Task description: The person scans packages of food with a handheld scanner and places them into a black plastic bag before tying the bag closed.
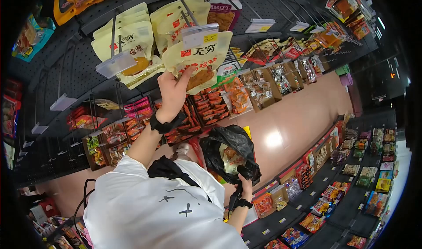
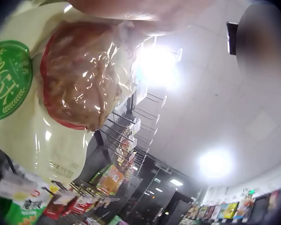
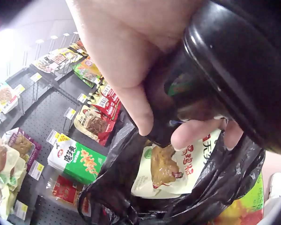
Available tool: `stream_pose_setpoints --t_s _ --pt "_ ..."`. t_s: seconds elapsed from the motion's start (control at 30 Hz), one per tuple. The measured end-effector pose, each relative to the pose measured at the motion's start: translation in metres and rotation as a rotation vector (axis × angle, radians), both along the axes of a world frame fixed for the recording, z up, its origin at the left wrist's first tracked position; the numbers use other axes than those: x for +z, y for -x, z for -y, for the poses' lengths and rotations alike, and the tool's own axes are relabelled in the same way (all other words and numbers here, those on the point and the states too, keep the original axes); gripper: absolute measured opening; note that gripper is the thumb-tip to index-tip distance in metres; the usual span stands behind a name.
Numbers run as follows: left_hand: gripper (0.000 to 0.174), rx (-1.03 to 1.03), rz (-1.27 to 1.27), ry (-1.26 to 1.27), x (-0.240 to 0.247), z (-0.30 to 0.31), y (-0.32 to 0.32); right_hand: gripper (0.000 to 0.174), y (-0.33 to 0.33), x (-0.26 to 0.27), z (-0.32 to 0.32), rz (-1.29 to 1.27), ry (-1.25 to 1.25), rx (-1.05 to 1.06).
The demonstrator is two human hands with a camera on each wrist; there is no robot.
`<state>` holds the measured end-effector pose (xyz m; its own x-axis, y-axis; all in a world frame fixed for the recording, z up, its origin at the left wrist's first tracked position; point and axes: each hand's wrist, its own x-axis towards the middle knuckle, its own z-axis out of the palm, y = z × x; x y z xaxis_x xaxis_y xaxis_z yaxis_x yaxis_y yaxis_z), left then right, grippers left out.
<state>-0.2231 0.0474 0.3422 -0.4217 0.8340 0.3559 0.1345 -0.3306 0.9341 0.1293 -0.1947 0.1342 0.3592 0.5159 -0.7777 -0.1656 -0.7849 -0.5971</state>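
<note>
My left hand pinches a cream snack packet with red and black lettering, thumb on its front. The packet's top edge is right at the price tag holder of a shelf hook. In the left wrist view the packet's back shows a clear window with brown meat and a green round label. Lower down, my right hand grips the rim of a black plastic bag, which gapes open. Inside the bag lies a similar cream packet.
More cream packets hang on hooks beside the left hand. Boxes of red snack packets line the lower shelf. Across the pinkish aisle floor stands another shelf with snack bags. A white shoe shows near the bag.
</note>
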Motion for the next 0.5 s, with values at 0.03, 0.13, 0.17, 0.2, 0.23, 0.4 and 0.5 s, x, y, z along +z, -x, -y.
stream_pose_setpoints --t_s 0.03,0.13,0.17,0.2,0.23,0.4,0.5 --pt "0.020 -0.001 -0.021 -0.017 0.005 -0.001 0.003 0.026 0.000 -0.002 0.000 -0.002 0.001 0.000" --pt "0.021 0.014 -0.053 -0.057 0.013 -0.009 0.009 0.027 0.003 -0.004 -0.002 -0.012 -0.014 -0.009" --pt "0.021 0.026 -0.069 -0.083 0.015 -0.012 0.010 0.027 0.004 -0.003 -0.002 -0.008 -0.012 -0.006" --pt "0.021 0.028 -0.066 -0.081 0.017 -0.014 0.011 0.027 0.007 0.000 -0.004 -0.015 -0.010 -0.009" --pt "0.022 0.022 0.002 -0.030 0.019 -0.016 0.012 0.028 0.009 0.004 -0.006 -0.023 -0.008 -0.014" --pt "0.021 0.000 0.067 0.017 0.008 -0.025 0.016 0.027 0.013 0.010 -0.006 -0.020 0.002 -0.025" --pt "0.023 0.032 0.007 0.001 0.003 -0.026 0.015 0.026 0.014 0.011 -0.004 -0.009 0.005 -0.037"
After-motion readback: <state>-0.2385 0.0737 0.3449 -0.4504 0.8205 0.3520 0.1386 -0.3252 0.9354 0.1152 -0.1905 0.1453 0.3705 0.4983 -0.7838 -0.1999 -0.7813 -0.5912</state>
